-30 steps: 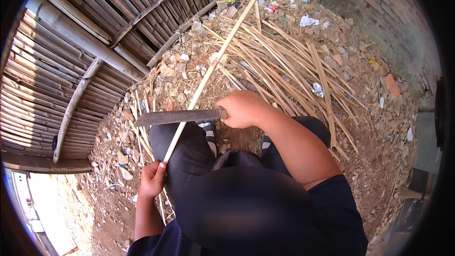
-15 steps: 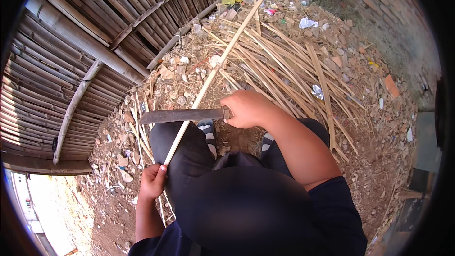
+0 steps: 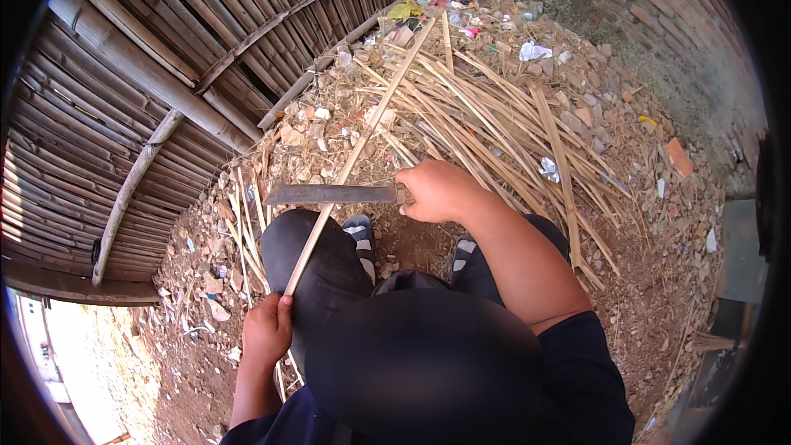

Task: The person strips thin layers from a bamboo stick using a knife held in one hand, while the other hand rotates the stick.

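My left hand is closed round the near end of a long, pale bamboo strip, thumb on top. From there the strip slants away across my left thigh, its far end over the heap. My right hand grips the handle of a machete, whose dark, worn blade points left. The blade lies across the strip just beyond my left knee; whether its edge bites into the strip I cannot tell.
Beyond my feet lies a heap of split bamboo strips on stony ground with scraps of litter. A bamboo-pole wall stands on the left, a brick wall at the far right. Thin strips lie beside my left knee.
The far end of the bamboo strip has come lower and nearer, toward the heap. The machete has shifted slightly right with my right hand. My left hand has moved little.
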Action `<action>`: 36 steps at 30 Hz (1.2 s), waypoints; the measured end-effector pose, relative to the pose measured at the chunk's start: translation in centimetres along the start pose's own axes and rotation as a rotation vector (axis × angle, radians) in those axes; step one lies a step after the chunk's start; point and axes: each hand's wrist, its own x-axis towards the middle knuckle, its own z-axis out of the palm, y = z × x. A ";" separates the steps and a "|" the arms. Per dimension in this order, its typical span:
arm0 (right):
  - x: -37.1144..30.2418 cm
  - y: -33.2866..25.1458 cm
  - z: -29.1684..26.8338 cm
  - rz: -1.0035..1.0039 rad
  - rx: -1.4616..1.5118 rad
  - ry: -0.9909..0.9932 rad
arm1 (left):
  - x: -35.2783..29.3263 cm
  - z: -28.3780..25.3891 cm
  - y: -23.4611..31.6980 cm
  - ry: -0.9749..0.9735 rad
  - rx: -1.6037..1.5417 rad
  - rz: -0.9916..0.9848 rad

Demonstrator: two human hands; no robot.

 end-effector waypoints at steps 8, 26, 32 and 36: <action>-0.2 -0.2 -0.5 -0.021 0.028 0.020 | 0.1 1.9 -0.2 0.154 -0.065 0.047; 1.6 1.1 0.1 0.153 0.111 0.058 | 0.6 2.6 -1.8 0.172 -0.213 0.047; 0.8 -1.7 0.9 -0.013 0.035 -0.019 | 0.7 2.5 -1.7 0.166 -0.185 0.048; 1.7 0.5 0.8 -0.012 0.099 -0.005 | 0.7 2.7 -2.0 0.176 -0.195 0.074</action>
